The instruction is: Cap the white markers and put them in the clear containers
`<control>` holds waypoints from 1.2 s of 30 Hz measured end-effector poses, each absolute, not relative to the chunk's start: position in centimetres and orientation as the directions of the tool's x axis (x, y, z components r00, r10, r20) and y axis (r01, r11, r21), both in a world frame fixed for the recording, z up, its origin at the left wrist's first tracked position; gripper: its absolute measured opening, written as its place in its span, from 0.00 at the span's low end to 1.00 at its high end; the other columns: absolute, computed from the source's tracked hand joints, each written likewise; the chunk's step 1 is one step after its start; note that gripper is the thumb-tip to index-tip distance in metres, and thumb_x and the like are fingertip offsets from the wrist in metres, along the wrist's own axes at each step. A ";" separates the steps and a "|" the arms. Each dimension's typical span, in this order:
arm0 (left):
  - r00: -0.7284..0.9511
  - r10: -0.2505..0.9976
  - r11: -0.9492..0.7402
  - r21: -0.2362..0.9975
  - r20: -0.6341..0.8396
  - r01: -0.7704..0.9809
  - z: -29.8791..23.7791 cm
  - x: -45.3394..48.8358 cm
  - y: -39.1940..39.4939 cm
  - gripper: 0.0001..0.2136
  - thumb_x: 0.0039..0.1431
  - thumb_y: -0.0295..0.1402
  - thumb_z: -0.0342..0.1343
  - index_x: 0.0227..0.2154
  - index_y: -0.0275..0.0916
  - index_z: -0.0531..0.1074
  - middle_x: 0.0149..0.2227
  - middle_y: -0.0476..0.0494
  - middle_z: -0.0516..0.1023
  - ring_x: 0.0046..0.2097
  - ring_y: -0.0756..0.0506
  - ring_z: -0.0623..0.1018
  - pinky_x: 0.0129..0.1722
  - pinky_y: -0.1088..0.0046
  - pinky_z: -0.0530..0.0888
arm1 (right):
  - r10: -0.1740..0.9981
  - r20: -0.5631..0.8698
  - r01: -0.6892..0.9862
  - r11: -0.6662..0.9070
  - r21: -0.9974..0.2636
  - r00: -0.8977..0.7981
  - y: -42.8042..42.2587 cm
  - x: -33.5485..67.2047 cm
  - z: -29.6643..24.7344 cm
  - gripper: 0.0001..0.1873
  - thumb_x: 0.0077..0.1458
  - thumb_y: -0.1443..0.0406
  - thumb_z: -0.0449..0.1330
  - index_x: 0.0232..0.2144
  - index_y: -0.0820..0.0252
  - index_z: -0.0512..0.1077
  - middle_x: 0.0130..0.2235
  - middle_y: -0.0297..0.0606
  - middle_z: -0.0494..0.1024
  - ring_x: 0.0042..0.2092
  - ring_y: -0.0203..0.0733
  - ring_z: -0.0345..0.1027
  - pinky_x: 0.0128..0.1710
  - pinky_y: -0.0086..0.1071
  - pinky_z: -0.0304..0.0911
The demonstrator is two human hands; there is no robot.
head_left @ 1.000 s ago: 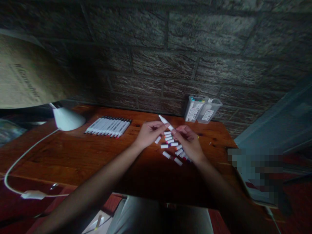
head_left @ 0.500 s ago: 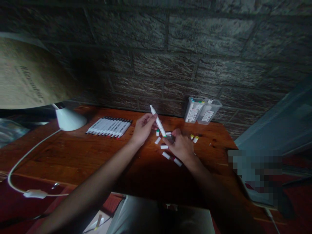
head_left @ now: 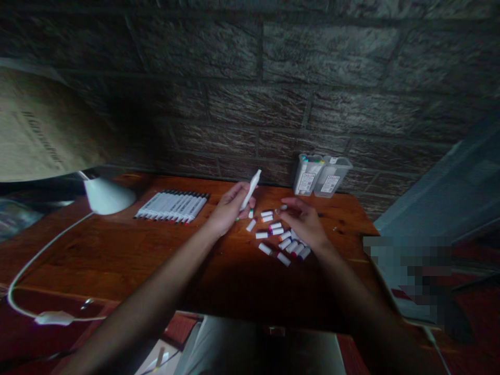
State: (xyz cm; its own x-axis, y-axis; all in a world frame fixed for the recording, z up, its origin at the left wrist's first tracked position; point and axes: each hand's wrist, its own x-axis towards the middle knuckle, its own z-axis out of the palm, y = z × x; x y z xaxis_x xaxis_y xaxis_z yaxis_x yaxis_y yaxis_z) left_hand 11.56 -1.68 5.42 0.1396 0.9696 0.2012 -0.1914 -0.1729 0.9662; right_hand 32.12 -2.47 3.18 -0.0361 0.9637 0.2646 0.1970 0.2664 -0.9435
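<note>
My left hand is closed around a white marker, which stands tilted with its narrow tip up and to the right. To the right, my right hand hovers over the table with thumb and forefinger bent together. A small whitish marker cap shows between those fingertips, partly hidden. Below and between the hands lie several loose white caps with coloured ends, some partly covered by my right hand. One green-ended cap sits close to my left fingers.
A row of several white markers lies left of my left hand. Two clear plastic cases stand at the back against the brick wall; the left one holds some pens. A lamp base and its cord are at the left of the wooden table.
My right hand has moved away from the marker to the right, uncovering several caps. In my left hand the marker has swung from leaning left to leaning right.
</note>
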 end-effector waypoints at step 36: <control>0.488 0.645 -0.764 0.467 0.588 0.446 3.6 11.5 -2.4 0.14 0.61 0.37 0.60 0.47 0.39 0.77 0.42 0.41 0.82 0.41 0.45 0.81 0.40 0.72 0.75 | 0.952 0.231 0.123 0.258 -0.958 -0.203 -2.6 35.0 4.3 0.25 0.56 0.45 0.59 0.27 0.58 0.80 0.25 0.35 0.79 0.25 0.36 0.67 0.26 0.29 0.60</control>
